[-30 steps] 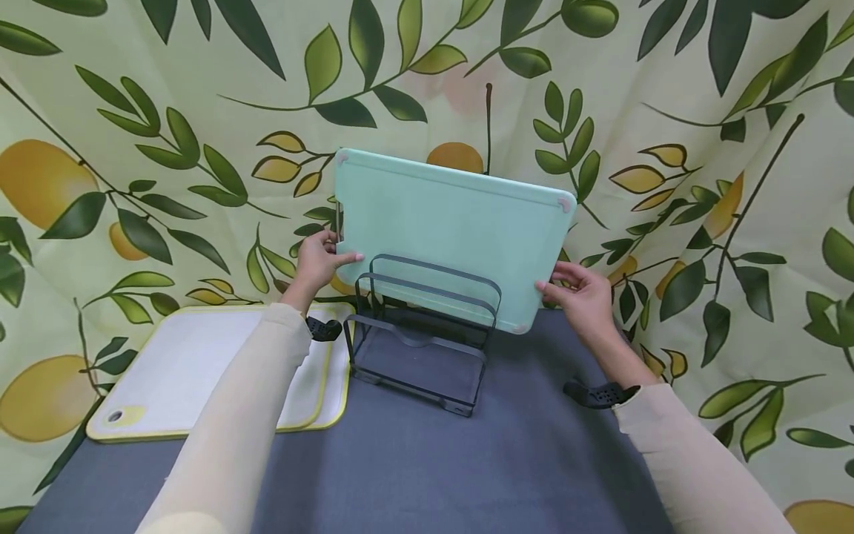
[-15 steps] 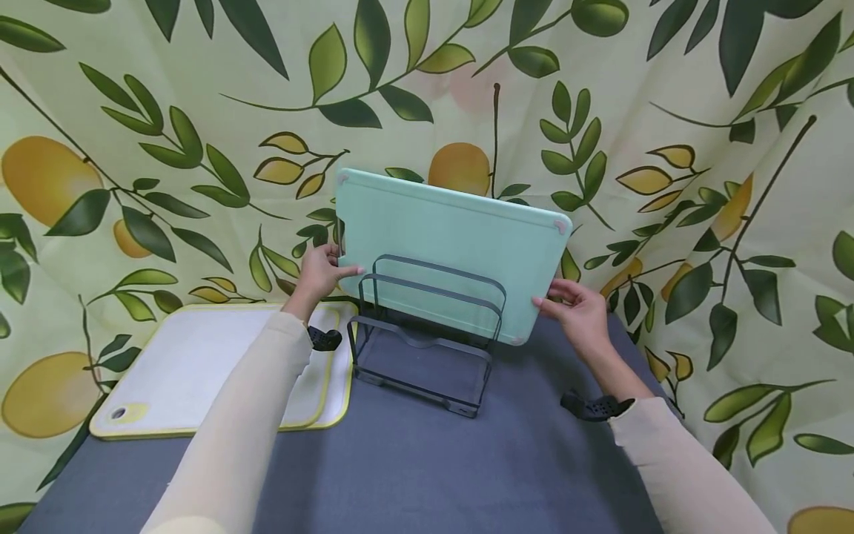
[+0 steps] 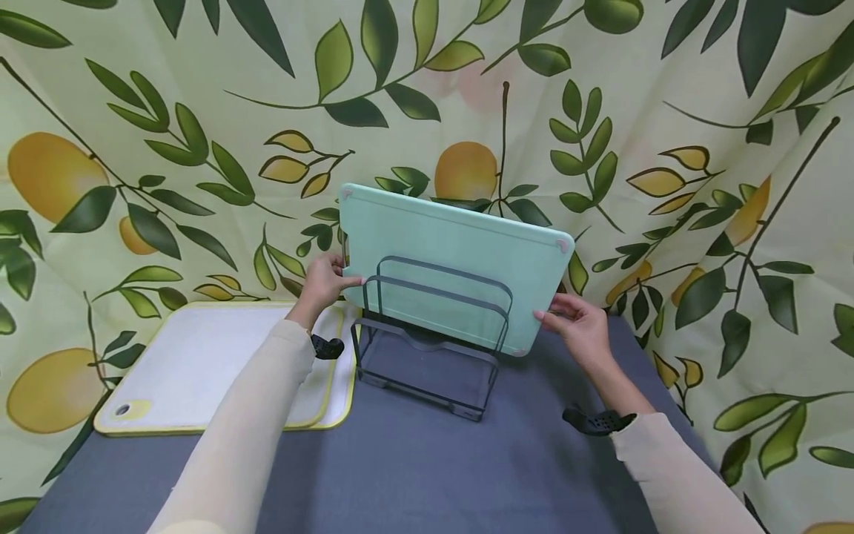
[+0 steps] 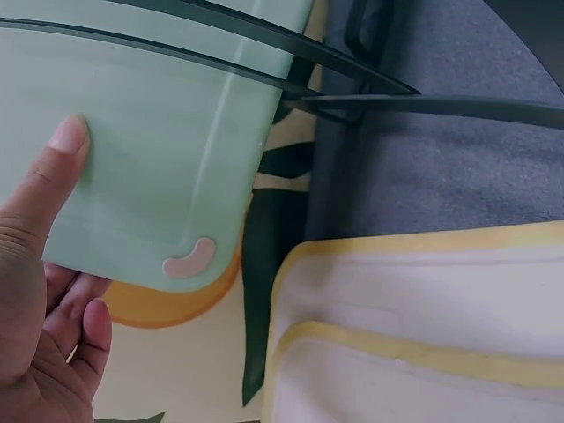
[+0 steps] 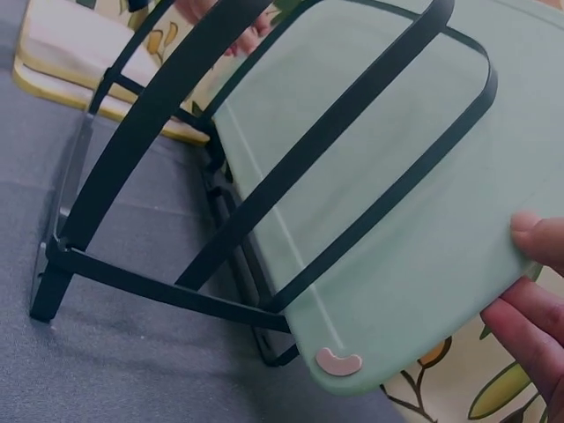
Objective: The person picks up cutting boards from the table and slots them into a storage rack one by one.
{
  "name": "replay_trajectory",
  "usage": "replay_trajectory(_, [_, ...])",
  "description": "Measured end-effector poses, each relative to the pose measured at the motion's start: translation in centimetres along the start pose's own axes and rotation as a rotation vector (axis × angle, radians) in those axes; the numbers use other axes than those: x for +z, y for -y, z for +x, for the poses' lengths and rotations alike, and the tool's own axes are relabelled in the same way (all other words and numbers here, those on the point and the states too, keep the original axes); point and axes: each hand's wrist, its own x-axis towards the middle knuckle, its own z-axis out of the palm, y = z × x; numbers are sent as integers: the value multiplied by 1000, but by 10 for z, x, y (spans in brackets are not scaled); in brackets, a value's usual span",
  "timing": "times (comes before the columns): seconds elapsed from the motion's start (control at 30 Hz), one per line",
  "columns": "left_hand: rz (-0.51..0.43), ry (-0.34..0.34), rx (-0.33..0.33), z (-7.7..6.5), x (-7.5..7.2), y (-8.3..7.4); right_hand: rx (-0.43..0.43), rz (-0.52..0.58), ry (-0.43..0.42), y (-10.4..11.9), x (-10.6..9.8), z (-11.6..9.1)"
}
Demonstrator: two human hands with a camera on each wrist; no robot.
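Note:
A mint-green cutting board (image 3: 454, 245) with pale pink corner pads stands on its long edge at the black wire rack (image 3: 427, 341), its right side dipping lower in the head view. My left hand (image 3: 325, 283) pinches the board's left edge, thumb on the near face and fingers behind. At the opposite edge my right hand (image 3: 579, 326) grips it the same way. The rack's hoops cross in front of the board's lower part. In the right wrist view the board's lower corner pad (image 5: 338, 361) sits just past the rack's end.
Two white cutting boards with yellow rims (image 3: 200, 356) lie overlapped on the dark grey cloth-covered table (image 3: 414, 475), left of the rack. A curtain (image 3: 220, 44) printed with leaves and fruit hangs right behind the table and along its right side.
Both hands have lowered the mint-green cutting board behind the rack's hoops, so its top edge sits lower. The rack and white boards stay in place while the view shifts slightly.

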Motion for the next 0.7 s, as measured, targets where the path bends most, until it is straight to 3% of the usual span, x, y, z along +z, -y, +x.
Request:
replay_trajectory(0.33, [3, -14, 8, -7, -2, 8, -33, -58, 9, 1, 5, -3])
replay_trajectory(0.57, [-26, 26, 4, -14, 2, 8, 86, -153, -48, 0, 7, -11])
replay_trajectory(0.7, [-32, 63, -13, -29, -11, 11, 167, -169, -53, 9, 6, -19])
